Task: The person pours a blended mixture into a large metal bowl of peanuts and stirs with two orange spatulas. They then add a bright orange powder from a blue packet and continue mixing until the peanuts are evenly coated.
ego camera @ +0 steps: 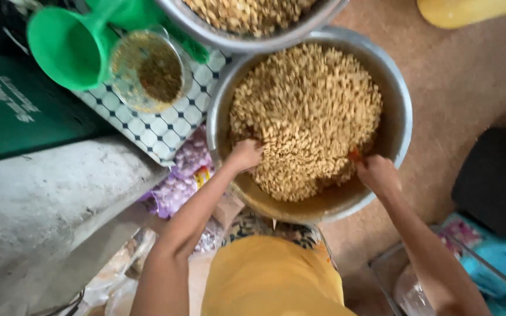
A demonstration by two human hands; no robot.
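Observation:
A wide metal basin (pixel 402 105) sits on the brown floor, heaped with tan peanut-like kernels (pixel 308 111). My left hand (pixel 245 154) is pushed into the near left side of the heap, fingers buried in the kernels. On the near right side my right hand (pixel 376 174) is also dug into the heap, and a small orange-red thing shows at its fingertips. How far the fingers curl is hidden by the kernels.
A second metal basin (pixel 253 40) of kernels overlaps the top edge. At the left are a clear cup of brown grains (pixel 147 70), a green funnel (pixel 68 47), a checked cloth (pixel 159 131), a grey concrete ledge (pixel 48 199) and purple bags (pixel 180 178). Blue packets (pixel 499 263) lie at the right.

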